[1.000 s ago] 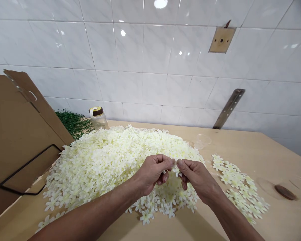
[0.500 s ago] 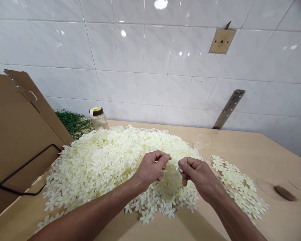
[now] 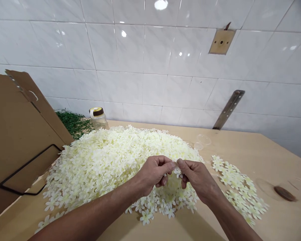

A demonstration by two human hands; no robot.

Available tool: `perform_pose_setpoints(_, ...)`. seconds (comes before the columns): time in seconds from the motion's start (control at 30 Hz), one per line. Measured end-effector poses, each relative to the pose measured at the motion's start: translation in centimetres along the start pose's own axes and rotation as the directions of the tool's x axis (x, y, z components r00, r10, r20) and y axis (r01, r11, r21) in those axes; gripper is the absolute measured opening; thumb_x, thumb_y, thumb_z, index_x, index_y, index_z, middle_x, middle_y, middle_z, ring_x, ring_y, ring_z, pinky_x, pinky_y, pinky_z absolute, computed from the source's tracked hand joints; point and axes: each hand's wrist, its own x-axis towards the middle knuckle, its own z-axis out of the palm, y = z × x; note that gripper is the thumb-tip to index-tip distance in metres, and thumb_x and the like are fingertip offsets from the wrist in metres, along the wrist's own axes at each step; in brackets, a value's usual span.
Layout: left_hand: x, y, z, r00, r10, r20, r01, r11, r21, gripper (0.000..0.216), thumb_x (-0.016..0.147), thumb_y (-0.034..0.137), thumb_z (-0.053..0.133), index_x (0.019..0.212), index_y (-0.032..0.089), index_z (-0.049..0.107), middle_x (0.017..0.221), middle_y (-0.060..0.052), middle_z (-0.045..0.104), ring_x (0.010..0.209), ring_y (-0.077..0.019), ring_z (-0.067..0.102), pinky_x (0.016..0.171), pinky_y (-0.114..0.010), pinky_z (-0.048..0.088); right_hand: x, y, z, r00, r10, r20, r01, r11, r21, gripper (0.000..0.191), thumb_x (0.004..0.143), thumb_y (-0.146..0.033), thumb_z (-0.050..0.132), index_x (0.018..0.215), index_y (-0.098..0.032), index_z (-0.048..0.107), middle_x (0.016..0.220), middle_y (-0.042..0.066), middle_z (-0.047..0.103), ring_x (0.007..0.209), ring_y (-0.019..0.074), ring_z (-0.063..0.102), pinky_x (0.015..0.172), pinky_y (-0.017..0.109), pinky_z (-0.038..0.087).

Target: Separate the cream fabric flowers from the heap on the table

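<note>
A large mound of white and pale-yellow artificial flowers covers the middle and left of the table. In front of it my two hands meet at the fingertips. My right hand pinches a single artificial flower, whose petals hang below thumb and finger. My left hand is closed too, its thumb and index finger pressed together at the top of that flower. Whatever is between the left fingertips is too small to make out.
To the right lies a flat patch of loose flowers. Clear plastic rings and a dark brown oval object rest on the table. A lidded bottle, green strands and a cardboard box stand left.
The gap between my hands has closed: the left moved right and slightly down, the right a little left. More of the flower shows beneath the fingertips.
</note>
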Motion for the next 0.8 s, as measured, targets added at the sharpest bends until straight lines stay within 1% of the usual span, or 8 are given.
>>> perform_pose_setpoints(0.1, 0.25, -0.19, -0.19, 0.999, 0.03, -0.04, -0.031, 0.999, -0.026, 0.035, 0.075, 0.046, 0.074, 0.074, 0.017, 0.054, 0.059, 0.007, 0.045, 0.039, -0.0039, 0.039, 0.035, -0.019, 0.02, 0.03, -0.11, 0.07, 0.999, 0.029, 0.027, -0.03, 0.998, 0.054, 0.056, 0.082, -0.067, 0.06, 0.055, -0.019, 0.053, 0.048, -0.003, 0.048, 0.041, 0.0127, 0.052, 0.048, 0.026, 0.041)
perform_pose_setpoints(0.2, 0.64, -0.35, -0.56, 0.986, 0.068, -0.151, -0.064, 0.997, 0.031, 0.033, 0.079, 0.046, 0.07, 0.075, 0.018, 0.053, 0.062, 0.006, 0.048, 0.04, -0.0041, 0.041, 0.035, -0.018, 0.023, 0.13, -0.18, -0.05, 0.997, 0.049, 0.06, -0.058, 0.987, 0.15, 0.054, 0.08, -0.066, 0.064, 0.056, -0.019, 0.052, 0.054, -0.003, 0.051, 0.043, 0.0127, 0.054, 0.049, 0.027, 0.045)
perform_pose_setpoints(0.27, 0.87, -0.43, -0.82, 0.964, 0.115, -0.238, -0.087, 0.988, 0.125, 0.031, 0.079, 0.044, 0.07, 0.086, 0.018, 0.054, 0.066, 0.006, 0.05, 0.038, -0.0044, 0.043, 0.035, -0.018, 0.028, 0.19, -0.15, -0.16, 0.996, 0.055, 0.069, -0.066, 0.983, 0.17, 0.053, 0.079, -0.065, 0.066, 0.057, -0.018, 0.053, 0.056, -0.002, 0.053, 0.044, 0.0129, 0.055, 0.05, 0.028, 0.047)
perform_pose_setpoints(0.33, 0.95, -0.46, -0.99, 0.944, 0.171, -0.281, -0.109, 0.968, 0.224, 0.037, 0.078, 0.044, 0.071, 0.101, 0.021, 0.054, 0.068, 0.007, 0.052, 0.037, -0.0051, 0.044, 0.035, -0.019, 0.033, 0.24, -0.06, -0.25, 0.997, 0.06, 0.056, -0.068, 0.985, 0.161, 0.053, 0.078, -0.064, 0.068, 0.057, -0.018, 0.055, 0.055, -0.002, 0.053, 0.044, 0.0128, 0.055, 0.051, 0.029, 0.047)
perform_pose_setpoints(0.4, 0.87, -0.42, -1.0, 0.948, 0.192, -0.253, -0.121, 0.955, 0.273, 0.04, 0.079, 0.047, 0.069, 0.105, 0.021, 0.054, 0.068, 0.007, 0.052, 0.035, -0.0052, 0.044, 0.036, -0.02, 0.035, 0.28, 0.05, -0.28, 0.998, 0.063, 0.029, -0.067, 0.985, 0.157, 0.052, 0.077, -0.064, 0.069, 0.056, -0.018, 0.056, 0.054, -0.002, 0.053, 0.044, 0.0125, 0.054, 0.05, 0.029, 0.046)
perform_pose_setpoints(0.53, 0.45, -0.15, -0.57, 0.986, 0.112, -0.127, -0.089, 0.981, 0.172, 0.04, 0.083, 0.057, 0.061, 0.084, 0.017, 0.059, 0.071, 0.003, 0.053, 0.038, -0.0045, 0.045, 0.035, -0.019, 0.029, 0.36, 0.11, -0.28, 0.997, 0.077, -0.004, -0.075, 0.979, 0.188, 0.053, 0.076, -0.065, 0.07, 0.056, -0.018, 0.055, 0.055, -0.002, 0.052, 0.042, 0.0121, 0.053, 0.048, 0.029, 0.046)
perform_pose_setpoints(0.63, 0.29, -0.11, -0.22, 0.996, 0.069, -0.064, -0.061, 0.99, 0.124, 0.04, 0.079, 0.055, 0.067, 0.078, 0.016, 0.059, 0.063, 0.002, 0.053, 0.041, -0.0074, 0.048, 0.035, -0.019, 0.03, 0.36, 0.08, -0.18, 0.997, 0.083, -0.001, -0.081, 0.977, 0.199, 0.053, 0.077, -0.065, 0.069, 0.058, -0.018, 0.057, 0.055, -0.002, 0.052, 0.042, 0.0121, 0.053, 0.047, 0.029, 0.047)
perform_pose_setpoints(0.8, 0.39, -0.6, -0.24, 0.994, 0.07, -0.09, -0.054, 0.984, 0.17, 0.031, 0.077, 0.045, 0.071, 0.081, 0.016, 0.06, 0.046, 0.004, 0.049, 0.04, -0.0099, 0.047, 0.036, -0.019, 0.032, 0.22, 0.16, 0.0, 0.998, 0.064, 0.024, -0.068, 0.979, 0.192, 0.05, 0.08, -0.062, 0.068, 0.06, -0.017, 0.058, 0.056, -0.002, 0.053, 0.044, 0.013, 0.056, 0.048, 0.028, 0.047)
